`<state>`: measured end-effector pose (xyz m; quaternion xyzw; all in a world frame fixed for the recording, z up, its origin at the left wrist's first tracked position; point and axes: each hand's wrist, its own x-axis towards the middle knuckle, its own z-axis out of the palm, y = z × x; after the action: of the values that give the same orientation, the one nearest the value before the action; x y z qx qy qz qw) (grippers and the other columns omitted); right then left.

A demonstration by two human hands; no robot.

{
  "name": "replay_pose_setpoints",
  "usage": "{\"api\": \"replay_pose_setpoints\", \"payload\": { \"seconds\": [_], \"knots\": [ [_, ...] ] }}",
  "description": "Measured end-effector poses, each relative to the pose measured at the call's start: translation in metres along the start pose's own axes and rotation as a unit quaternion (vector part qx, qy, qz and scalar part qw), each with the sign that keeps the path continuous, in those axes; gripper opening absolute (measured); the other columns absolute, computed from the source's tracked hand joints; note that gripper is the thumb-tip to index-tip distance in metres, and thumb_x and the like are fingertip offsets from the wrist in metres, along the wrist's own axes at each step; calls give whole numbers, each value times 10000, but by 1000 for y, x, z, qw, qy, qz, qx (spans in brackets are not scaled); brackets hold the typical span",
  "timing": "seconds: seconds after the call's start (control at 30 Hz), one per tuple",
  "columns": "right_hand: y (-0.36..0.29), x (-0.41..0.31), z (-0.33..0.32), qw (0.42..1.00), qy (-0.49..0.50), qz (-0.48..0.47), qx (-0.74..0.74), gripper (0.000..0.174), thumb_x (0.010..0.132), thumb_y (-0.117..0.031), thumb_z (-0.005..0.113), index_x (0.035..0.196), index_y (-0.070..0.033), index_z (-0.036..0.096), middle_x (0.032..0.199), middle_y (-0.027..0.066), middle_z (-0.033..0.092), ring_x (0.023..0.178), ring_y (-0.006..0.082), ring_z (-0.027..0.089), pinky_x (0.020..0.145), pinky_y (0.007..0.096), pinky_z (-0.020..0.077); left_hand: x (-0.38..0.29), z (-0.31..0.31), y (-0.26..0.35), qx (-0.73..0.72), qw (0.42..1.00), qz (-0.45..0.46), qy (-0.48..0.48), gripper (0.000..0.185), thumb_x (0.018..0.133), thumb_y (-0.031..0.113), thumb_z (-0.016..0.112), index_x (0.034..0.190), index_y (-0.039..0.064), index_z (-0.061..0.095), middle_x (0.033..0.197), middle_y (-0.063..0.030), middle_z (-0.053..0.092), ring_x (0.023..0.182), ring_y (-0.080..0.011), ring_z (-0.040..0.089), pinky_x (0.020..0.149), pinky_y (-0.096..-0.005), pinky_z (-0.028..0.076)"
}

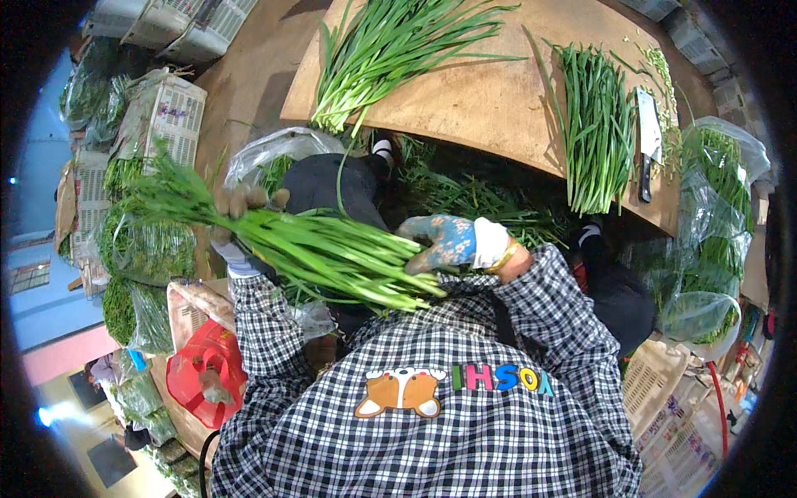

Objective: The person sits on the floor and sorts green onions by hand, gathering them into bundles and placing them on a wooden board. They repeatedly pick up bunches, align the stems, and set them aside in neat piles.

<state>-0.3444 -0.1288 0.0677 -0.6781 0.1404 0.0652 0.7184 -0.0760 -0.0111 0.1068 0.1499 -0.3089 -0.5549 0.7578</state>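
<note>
My left hand (240,205), gloved and blurred, is closed around the leafy part of a bunch of long green leafy stalks, likely garlic chives (324,252). The pale stalk ends point right, towards my right hand (439,243), which wears a blue flowered glove. Its fingers are slightly apart beside the stalk ends; whether they touch is unclear. On the wooden board (473,106) before me lie a loose pile of the same greens (386,56) and a neater bundle (596,131). A cleaver (649,127) with a black handle lies right of that bundle, among small cut pieces (669,87).
Loose greens (473,199) lie under the board's near edge. Clear plastic bags of greens (710,230) stand at the right, more bags (149,249) at the left. A red plastic bag (208,373) is near my left elbow. Plastic crates (177,115) line the left side.
</note>
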Motion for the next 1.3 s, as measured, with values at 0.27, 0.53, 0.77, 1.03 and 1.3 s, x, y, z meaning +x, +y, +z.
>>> {"api": "replay_pose_setpoints", "payload": {
  "seconds": [0.27, 0.53, 0.77, 1.03, 1.3],
  "knots": [
    [22, -52, 4, 960, 40, 59, 272, 325, 750, -130, 577, 1038, 11, 528, 898, 61, 583, 748, 107, 535, 644, 234, 436, -15, -43, 9, 80, 984, -24, 157, 197, 759, 191, 609, 848, 68, 483, 798, -67, 566, 844, -230, 560, 883, -441, 379],
    [77, -97, -24, 848, 77, 330, -408, 372, 762, -258, 565, 1120, -154, 548, 1048, 109, 564, 976, 288, 536, 823, 347, 435, -20, -57, 11, 93, 970, 13, 226, 186, 775, 207, 607, 831, 54, 518, 851, -145, 583, 839, -317, 549, 817, -483, 437],
    [34, -8, -23, 992, 99, 54, -57, 463, 767, -158, 608, 1184, -14, 468, 1082, 122, 561, 981, 194, 526, 836, 297, 424, -18, -54, 7, 40, 958, 26, 284, 196, 776, 223, 600, 830, 51, 523, 871, -122, 569, 847, -322, 545, 859, -506, 406],
    [19, 7, 13, 929, 233, -133, 254, 353, 723, -67, 646, 1061, -23, 556, 998, 62, 607, 881, 123, 551, 798, 274, 445, -22, -60, 11, 68, 988, -46, 128, 205, 779, 145, 613, 942, 55, 527, 925, -71, 565, 915, -258, 538, 829, -412, 460],
    [15, -14, 8, 937, 222, -69, 260, 400, 705, -72, 604, 1091, 6, 533, 1017, 92, 595, 917, 169, 552, 832, 284, 426, -23, -65, -1, 39, 986, -16, 164, 197, 783, 170, 600, 917, 61, 506, 916, -67, 559, 984, -223, 490, 852, -412, 452]
  ]
}}
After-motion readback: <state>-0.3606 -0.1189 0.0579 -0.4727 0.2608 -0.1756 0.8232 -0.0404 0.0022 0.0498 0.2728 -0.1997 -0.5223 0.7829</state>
